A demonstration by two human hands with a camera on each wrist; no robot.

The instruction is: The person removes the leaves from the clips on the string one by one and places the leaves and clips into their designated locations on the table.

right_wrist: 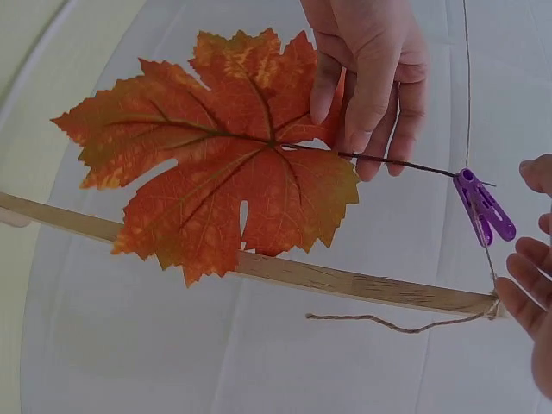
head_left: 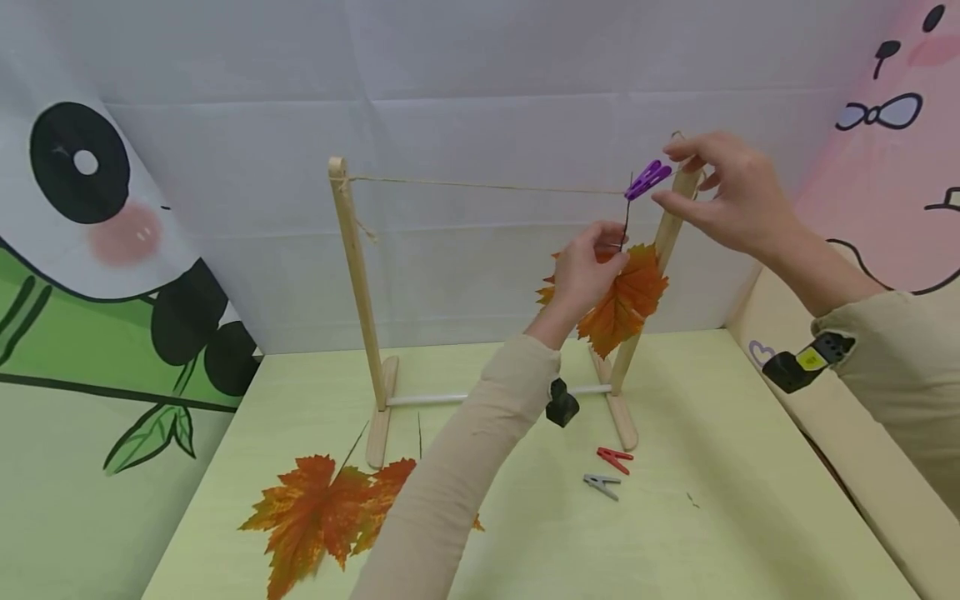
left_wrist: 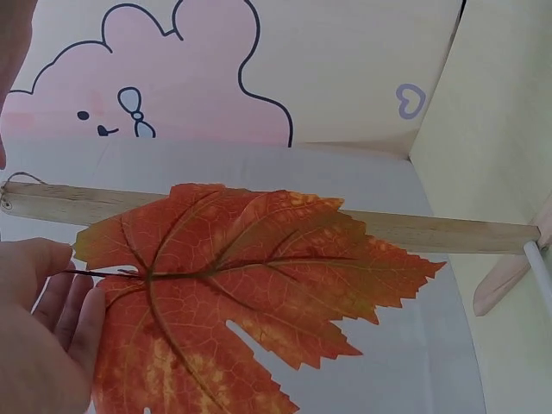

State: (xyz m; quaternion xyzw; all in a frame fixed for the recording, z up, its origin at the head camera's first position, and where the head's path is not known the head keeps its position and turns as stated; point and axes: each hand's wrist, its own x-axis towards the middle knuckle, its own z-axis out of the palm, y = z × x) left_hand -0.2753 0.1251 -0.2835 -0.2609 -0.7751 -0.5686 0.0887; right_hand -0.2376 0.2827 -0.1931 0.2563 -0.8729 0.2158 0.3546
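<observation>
An orange artificial maple leaf (head_left: pixel 626 300) hangs at the right end of a string (head_left: pixel 480 185). My left hand (head_left: pixel 588 267) holds its thin dark stem between thumb and fingers, just above the leaf blade. A purple clothespin (head_left: pixel 648 179) is clipped on the string and the upper end of the stem. Close to the clothespin's handles, my right hand (head_left: pixel 738 196) is apart from it, its thumb and fingers spread with nothing between them. In the right wrist view, the clothespin (right_wrist: pixel 481 207) sits near those fingertips (right_wrist: pixel 517 297).
The string spans two wooden posts (head_left: pixel 356 283) joined low down by a white rod (head_left: pixel 427 400). More maple leaves (head_left: pixel 315 512) lie at the table's front left, partly behind my left sleeve. A red clothespin (head_left: pixel 615 459) and a grey clothespin (head_left: pixel 602 486) lie right of centre.
</observation>
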